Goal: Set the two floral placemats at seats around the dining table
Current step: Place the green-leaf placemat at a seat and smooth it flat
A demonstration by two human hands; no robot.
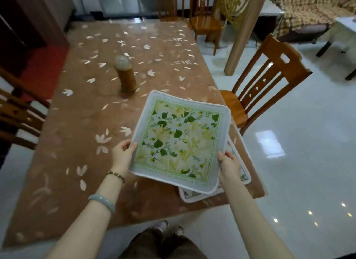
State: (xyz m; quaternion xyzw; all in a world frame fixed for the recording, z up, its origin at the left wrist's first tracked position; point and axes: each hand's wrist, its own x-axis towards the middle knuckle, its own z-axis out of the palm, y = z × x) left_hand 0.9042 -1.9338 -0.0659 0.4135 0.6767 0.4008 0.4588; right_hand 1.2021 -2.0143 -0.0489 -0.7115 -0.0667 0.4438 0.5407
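Observation:
A square floral placemat (181, 139) with green leaves, yellow flowers and a white border is held above the near right corner of the dining table (81, 135). My left hand (123, 152) grips its left edge and my right hand (228, 163) grips its right edge. Under it a second floral placemat (243, 174) lies flat on the table by the right edge, mostly hidden; only its right side and near corner show.
A bamboo cylinder holder (127, 75) with a round pale top stands mid-table. A wooden chair (260, 93) is at the right side, another chair (206, 21) at the far end, and chair backs (17, 112) on the left. A wooden post (240, 31) rises right of the table.

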